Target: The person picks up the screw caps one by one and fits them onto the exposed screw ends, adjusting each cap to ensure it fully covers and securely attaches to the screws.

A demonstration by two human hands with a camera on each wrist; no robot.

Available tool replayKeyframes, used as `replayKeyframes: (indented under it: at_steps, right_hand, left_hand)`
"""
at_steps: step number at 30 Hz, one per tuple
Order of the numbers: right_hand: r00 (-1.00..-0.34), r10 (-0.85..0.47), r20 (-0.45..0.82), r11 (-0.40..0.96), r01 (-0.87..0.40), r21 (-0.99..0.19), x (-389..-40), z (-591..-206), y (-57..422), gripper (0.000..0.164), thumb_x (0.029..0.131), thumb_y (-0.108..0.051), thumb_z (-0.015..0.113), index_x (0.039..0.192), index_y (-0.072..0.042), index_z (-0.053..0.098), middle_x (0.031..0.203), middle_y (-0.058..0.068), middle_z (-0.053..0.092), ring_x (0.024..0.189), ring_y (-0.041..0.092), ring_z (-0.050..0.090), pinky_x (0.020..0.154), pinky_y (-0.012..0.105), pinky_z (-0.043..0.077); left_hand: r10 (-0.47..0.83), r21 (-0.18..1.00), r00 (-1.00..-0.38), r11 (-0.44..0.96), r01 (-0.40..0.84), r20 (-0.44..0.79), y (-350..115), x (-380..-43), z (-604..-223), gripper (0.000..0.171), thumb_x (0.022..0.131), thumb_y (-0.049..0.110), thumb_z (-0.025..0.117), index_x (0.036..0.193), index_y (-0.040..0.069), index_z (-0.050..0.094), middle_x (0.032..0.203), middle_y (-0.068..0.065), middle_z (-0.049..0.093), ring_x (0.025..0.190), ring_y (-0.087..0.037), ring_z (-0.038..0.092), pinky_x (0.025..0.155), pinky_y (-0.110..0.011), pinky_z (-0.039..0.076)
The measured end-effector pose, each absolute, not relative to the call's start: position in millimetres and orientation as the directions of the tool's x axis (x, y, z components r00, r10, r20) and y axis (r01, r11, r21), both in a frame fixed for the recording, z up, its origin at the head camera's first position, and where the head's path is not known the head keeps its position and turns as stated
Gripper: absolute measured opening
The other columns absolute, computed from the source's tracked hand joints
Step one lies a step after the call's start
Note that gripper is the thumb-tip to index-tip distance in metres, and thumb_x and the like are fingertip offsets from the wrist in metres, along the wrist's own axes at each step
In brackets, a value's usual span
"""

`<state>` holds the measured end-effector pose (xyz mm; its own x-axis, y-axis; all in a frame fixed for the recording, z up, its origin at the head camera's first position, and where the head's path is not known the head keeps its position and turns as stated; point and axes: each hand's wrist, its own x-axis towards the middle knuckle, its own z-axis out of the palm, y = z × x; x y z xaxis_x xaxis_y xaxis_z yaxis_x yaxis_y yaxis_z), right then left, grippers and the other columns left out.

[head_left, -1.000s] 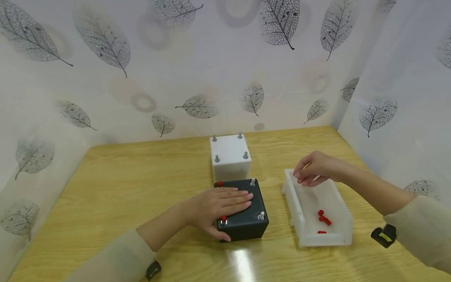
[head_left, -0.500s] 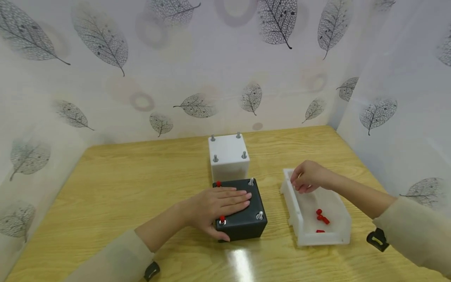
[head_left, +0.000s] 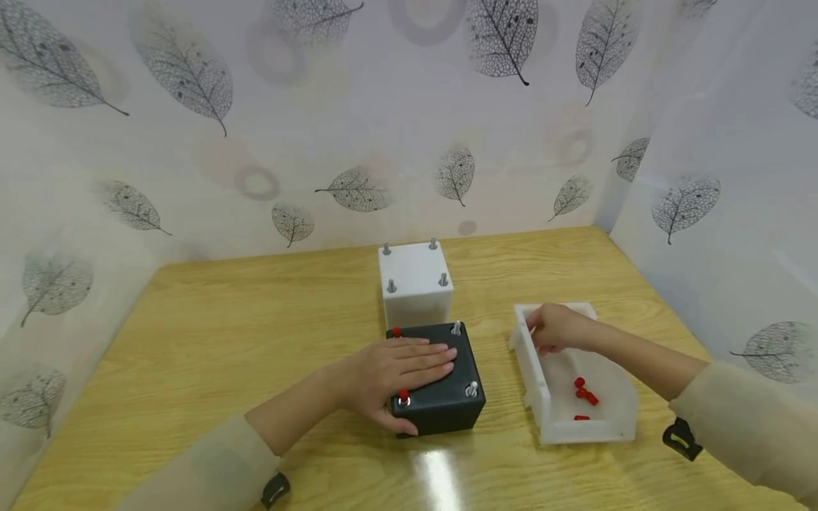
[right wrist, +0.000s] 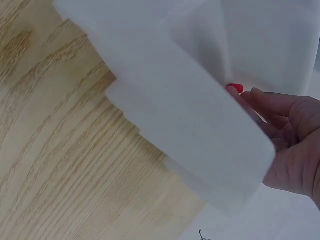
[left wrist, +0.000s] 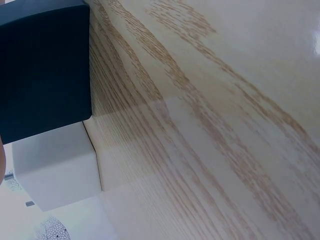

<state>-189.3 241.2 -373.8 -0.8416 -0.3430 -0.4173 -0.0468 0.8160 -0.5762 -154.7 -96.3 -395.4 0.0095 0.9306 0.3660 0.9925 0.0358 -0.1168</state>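
Observation:
My left hand (head_left: 393, 376) lies flat on top of a black box (head_left: 444, 411), fingers straight and thumb down along its front left side. Threaded metal studs stand at the box's corners. Red caps (head_left: 404, 395) sit on the two left studs; the right studs (head_left: 471, 389) are bare metal. My right hand (head_left: 559, 328) reaches into the far end of a white bin (head_left: 586, 431), fingers curled. In the right wrist view, a small red cap (right wrist: 236, 88) shows between its fingertips, partly hidden by the bin wall. Several loose red caps (head_left: 586, 394) lie nearer the bin's front.
Behind the black box stands a white box (head_left: 415, 270) with bare metal studs at its top corners. Both boxes and the bin stand on a wood-grain table (head_left: 255, 319). A leaf-patterned curtain (head_left: 383, 128) encloses the back and sides.
My right hand has come down from above the bin into its far end, its fingers now partly behind the left wall. The left hand has stayed on the black box.

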Motion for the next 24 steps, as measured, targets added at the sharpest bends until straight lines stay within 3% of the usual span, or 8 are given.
replayKeyframes:
  at_steps: [5, 8, 15, 20, 24]
  right_hand:
    - [-0.825, -0.5, -0.261, 0.823, -0.359, -0.44, -192.2, -382.8, 242.2, 0.012, 0.079, 0.004, 0.061, 0.083, -0.004, 0.069, 0.064, -0.002, 0.061, 0.062, 0.007, 0.048, 0.059, 0.022, 0.043]
    - [-0.806, -0.566, -0.172, 0.799, -0.485, -0.357, -191.2, -384.8, 242.5, 0.009, 0.082, 0.0, 0.062, 0.078, -0.006, 0.067, 0.066, -0.004, 0.058, 0.065, 0.008, 0.043, 0.06, 0.023, 0.041]
    - [-0.806, -0.576, -0.138, 0.8, -0.522, -0.294, -188.0, -386.0, 244.9, 0.013, 0.087, 0.0, 0.059, 0.078, -0.009, 0.061, 0.061, -0.004, 0.048, 0.06, 0.007, 0.039, 0.055, 0.02, 0.036]
    - [-0.786, -0.598, -0.155, 0.796, -0.559, -0.233, -187.1, -387.1, 248.7, 0.007, 0.083, -0.003, 0.067, 0.087, -0.009, 0.07, 0.072, -0.005, 0.062, 0.065, 0.005, 0.045, 0.058, 0.021, 0.041]
    - [-0.774, -0.611, -0.167, 0.789, -0.577, -0.21, -187.9, -387.9, 250.7, 0.009, 0.083, -0.004, 0.067, 0.087, -0.011, 0.072, 0.075, -0.004, 0.065, 0.066, 0.005, 0.047, 0.059, 0.022, 0.043]
  left_hand:
    - [0.93, -0.108, 0.01, 0.032, 0.994, 0.368, -95.6, -155.2, -394.6, 0.09, 0.078, 0.061, 0.064, 0.14, -0.001, 0.042, 0.147, -0.015, 0.041, 0.138, -0.023, 0.035, 0.115, -0.031, 0.025]
    - [0.93, -0.1, 0.005, 0.034, 0.994, 0.369, -95.3, -155.0, -393.7, 0.091, 0.077, 0.06, 0.065, 0.14, -0.001, 0.042, 0.146, -0.015, 0.041, 0.138, -0.024, 0.036, 0.115, -0.031, 0.025]
    - [0.925, -0.108, 0.011, 0.032, 0.994, 0.381, -94.5, -155.6, -394.7, 0.092, 0.075, 0.06, 0.067, 0.139, -0.001, 0.043, 0.145, -0.016, 0.042, 0.137, -0.024, 0.037, 0.115, -0.032, 0.026]
    - [0.92, -0.1, 0.014, 0.027, 0.995, 0.392, -94.0, -156.0, -396.4, 0.093, 0.074, 0.059, 0.069, 0.139, -0.002, 0.043, 0.145, -0.016, 0.042, 0.137, -0.025, 0.037, 0.114, -0.032, 0.027]
    - [0.918, -0.1, 0.013, 0.029, 0.995, 0.396, -93.5, -156.2, -396.6, 0.093, 0.074, 0.059, 0.069, 0.139, -0.001, 0.043, 0.145, -0.016, 0.042, 0.137, -0.024, 0.037, 0.114, -0.032, 0.027]
